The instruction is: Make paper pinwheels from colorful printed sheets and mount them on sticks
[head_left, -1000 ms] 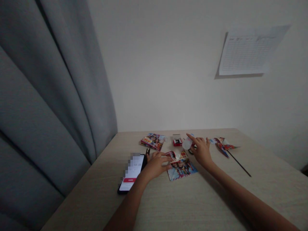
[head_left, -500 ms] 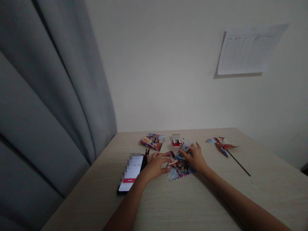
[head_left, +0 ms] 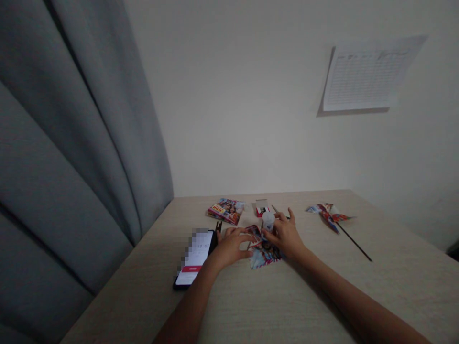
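Observation:
A sheet of colourful printed paper (head_left: 265,254) with a folded-over flap lies on the table between my hands. My left hand (head_left: 234,246) rests on its left side, thumb and fingers pressing around the fold. A small white cylindrical tube (head_left: 267,222) with a bluish label stands nearly upright over the paper. My right hand (head_left: 289,236) grips this tube from the right, with a finger or two raised. Part of the paper is hidden under both hands. Just left of my left hand is a dark brown clip-like piece (head_left: 219,226), partly covered.
A phone (head_left: 193,267) with a lit screen lies at the left. Behind are a stack of printed papers (head_left: 226,210) and a small open red-and-white box (head_left: 262,209). A thin pointed tool (head_left: 275,209) shows behind my right hand. A pinwheel (head_left: 328,213) on a black stick lies right.
The white tube has gone from tilted over the paper to nearly upright and slightly left, turned by my right hand. My left hand stays in place on the paper.

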`<state>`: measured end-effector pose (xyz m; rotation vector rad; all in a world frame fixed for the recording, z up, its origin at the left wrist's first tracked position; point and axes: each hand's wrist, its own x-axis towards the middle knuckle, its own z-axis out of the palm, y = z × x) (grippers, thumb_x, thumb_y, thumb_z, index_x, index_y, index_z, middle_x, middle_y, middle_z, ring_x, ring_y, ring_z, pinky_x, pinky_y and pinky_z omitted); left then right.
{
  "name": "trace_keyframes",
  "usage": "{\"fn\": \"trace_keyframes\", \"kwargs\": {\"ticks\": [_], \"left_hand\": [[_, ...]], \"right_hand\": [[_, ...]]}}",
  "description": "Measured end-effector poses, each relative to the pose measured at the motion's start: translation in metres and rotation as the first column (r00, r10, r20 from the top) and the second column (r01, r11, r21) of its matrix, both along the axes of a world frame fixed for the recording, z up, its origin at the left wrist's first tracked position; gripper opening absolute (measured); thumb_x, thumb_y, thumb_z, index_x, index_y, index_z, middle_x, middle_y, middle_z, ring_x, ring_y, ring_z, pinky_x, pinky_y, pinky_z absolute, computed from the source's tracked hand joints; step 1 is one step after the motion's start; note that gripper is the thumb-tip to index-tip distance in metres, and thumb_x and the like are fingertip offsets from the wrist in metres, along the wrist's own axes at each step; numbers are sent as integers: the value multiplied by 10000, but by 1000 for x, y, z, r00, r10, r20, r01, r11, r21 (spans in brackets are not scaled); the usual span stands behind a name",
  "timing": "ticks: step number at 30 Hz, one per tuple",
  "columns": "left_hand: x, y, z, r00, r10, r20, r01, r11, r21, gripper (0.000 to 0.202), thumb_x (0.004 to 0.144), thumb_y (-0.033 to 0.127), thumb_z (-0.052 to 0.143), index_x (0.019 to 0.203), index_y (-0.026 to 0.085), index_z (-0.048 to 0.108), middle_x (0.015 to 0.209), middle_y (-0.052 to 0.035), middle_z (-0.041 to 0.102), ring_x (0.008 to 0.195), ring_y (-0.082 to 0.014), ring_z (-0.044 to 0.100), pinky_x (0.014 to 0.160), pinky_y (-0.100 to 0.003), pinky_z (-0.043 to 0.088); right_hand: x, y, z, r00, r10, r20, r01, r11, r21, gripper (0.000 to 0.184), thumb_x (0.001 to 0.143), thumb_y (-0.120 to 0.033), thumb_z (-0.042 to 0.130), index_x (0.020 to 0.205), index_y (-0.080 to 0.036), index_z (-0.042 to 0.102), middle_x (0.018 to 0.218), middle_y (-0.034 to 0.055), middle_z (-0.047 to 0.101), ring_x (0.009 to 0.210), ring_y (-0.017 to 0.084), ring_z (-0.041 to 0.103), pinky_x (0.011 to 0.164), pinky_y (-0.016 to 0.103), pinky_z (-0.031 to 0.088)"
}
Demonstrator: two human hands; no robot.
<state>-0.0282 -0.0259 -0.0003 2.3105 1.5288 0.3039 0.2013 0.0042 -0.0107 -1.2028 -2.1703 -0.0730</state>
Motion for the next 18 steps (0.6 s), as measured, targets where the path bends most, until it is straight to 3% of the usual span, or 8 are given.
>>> {"fn": "trace_keyframes", "kwargs": {"ticks": [9, 18], "left_hand": [[-2, 0, 0, 1000, -2, -1, 2, 1000, -16, 437, 795, 559, 684, 1222, 482, 633, 1451, 27, 504, 1377, -333, 344, 1148, -616, 129], [-1, -1, 0, 1000, -2, 21, 3, 1000, -6, 407, 804, 534, 689, 1205, 475, 647, 1441, 32, 510, 1370, -315, 354, 1158, -559, 179]], "right_hand": [[-1, 0, 0, 1000, -15, 11, 15, 1000, -22, 287, 921, -478, 560, 854, -222, 670, 933, 71, 707, 1108, 276, 568, 1149, 655, 96], [1, -1, -2, 1000, 1, -21, -2, 999, -33, 288, 905, -487, 584, 827, -224, 670, 914, 67, 701, 1105, 281, 570, 1151, 638, 126]]}}
